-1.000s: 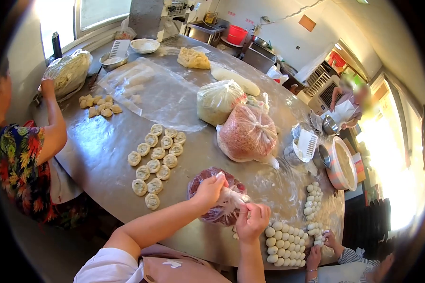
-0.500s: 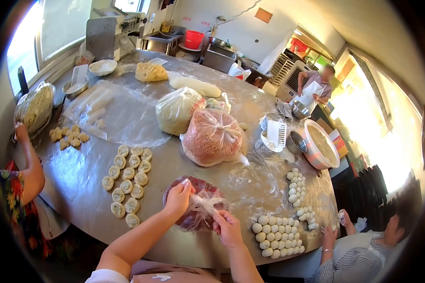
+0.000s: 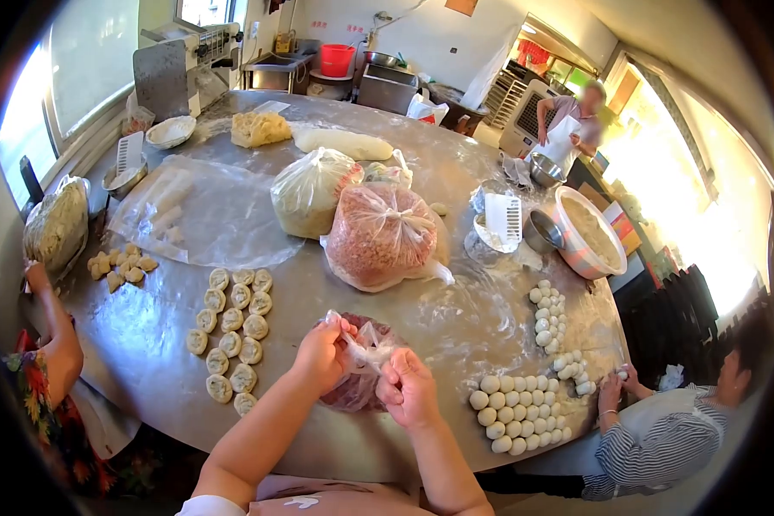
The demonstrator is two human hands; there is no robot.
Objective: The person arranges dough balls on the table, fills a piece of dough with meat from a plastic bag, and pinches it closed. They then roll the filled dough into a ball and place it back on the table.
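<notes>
Bright room: window at left, pale back wall with a red bucket (image 3: 337, 60) near the sink (image 3: 271, 73). Metal desk (image 3: 456, 340), flour-streaked on the right, carries filled buns (image 3: 230, 344) in rows, white dough balls (image 3: 516, 411), and a large plastic bag of pink filling (image 3: 383, 236).

Clear plastic bag of dark red filling (image 3: 353, 394) sits at the near edge of the desk, between bun rows and dough balls. Its body is squat and rounded, without a distinct long axis; the gathered neck runs crosswise from left hand (image 3: 322, 353) to right hand (image 3: 408, 387), dipping slightly rightward. Fingers of both hands are curled, pinching the neck plastic.

Versus 0.5 s earlier: neck lies more nearly level in view; hands cover more of the filling; co-worker's hands (image 3: 617, 387) at right are closer together.
</notes>
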